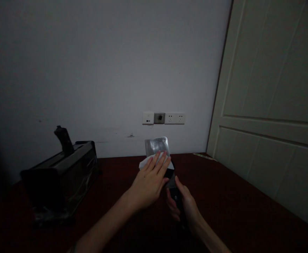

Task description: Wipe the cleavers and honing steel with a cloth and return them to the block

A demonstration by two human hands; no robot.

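A cleaver (157,144) with a wide, shiny blade is held up at a tilt above the dark red table. My right hand (185,202) is closed around its black handle (176,196). A white cloth or tissue (144,163) lies against the blade. My left hand (152,179) holds it there, fingers straight and pressed over it, thumb toward the handle. The lower part of the blade is partly hidden behind this hand and the cloth.
A dark knife block (61,175) stands at the left, with one black handle (64,140) sticking up from it. Behind the table (122,172) is a pale wall with sockets (174,118). A panelled door (270,140) borders the right side. A thin strip (205,156) lies near the back right corner.
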